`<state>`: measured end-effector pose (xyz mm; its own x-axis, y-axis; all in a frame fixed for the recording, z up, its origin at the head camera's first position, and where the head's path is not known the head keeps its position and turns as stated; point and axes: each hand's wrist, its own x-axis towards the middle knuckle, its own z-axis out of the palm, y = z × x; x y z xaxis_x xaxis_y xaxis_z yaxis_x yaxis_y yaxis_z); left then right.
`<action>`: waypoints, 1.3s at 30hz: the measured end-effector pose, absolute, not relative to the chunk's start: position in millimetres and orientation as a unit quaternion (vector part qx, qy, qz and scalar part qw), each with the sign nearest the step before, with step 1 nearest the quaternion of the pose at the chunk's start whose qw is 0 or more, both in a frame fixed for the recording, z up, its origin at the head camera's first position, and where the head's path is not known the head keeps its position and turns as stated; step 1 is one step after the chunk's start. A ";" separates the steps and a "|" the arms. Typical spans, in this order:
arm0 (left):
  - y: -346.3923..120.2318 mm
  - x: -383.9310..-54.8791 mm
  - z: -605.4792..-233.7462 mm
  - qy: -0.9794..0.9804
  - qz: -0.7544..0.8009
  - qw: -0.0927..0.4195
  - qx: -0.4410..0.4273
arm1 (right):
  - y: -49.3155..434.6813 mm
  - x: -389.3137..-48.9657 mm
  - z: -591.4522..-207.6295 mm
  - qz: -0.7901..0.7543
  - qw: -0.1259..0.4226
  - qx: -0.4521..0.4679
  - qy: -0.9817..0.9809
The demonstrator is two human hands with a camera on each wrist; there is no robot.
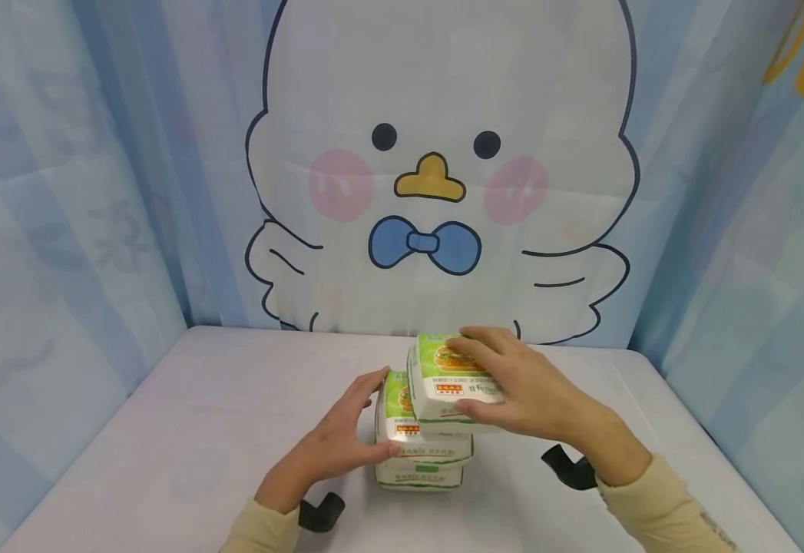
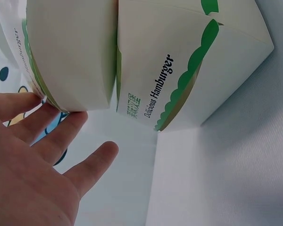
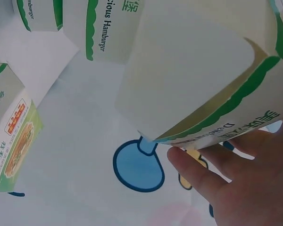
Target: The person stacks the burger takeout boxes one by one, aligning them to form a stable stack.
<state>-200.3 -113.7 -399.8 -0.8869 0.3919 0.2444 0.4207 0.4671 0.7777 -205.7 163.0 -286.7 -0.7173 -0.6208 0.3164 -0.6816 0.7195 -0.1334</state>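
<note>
Hamburger carton (image 1: 443, 399) sits askew above the middle carton (image 1: 436, 452) and bottom carton (image 1: 418, 478); whether it touches the stack is unclear. Its paperboard looks light, stiff along the folds, crushable and smooth, best held gently by opposite edges. The right hand (image 1: 522, 384) grips it; the left hand (image 1: 339, 439) pinches the middle carton's side. White table (image 1: 222, 415) spreads to both sides, its back edge meeting a printed curtain (image 1: 429, 299).
</note>
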 end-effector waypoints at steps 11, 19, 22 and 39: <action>-113.3 -199.7 -399.8 -0.851 -0.469 0.007 -0.236 | 148.6 -205.2 -291.6 0.137 0.158 0.379 -0.901; -113.9 -199.5 -399.0 -0.843 -0.478 0.010 -0.248 | 137.8 -202.8 -296.0 0.140 0.175 0.375 -0.900; -114.9 -199.0 -399.5 -0.841 -0.478 0.016 -0.253 | 134.3 -201.6 -296.9 0.137 0.181 0.374 -0.899; -116.6 -199.0 -399.4 -0.835 -0.487 0.012 -0.256 | 127.1 -198.0 -300.2 0.154 0.180 0.372 -0.898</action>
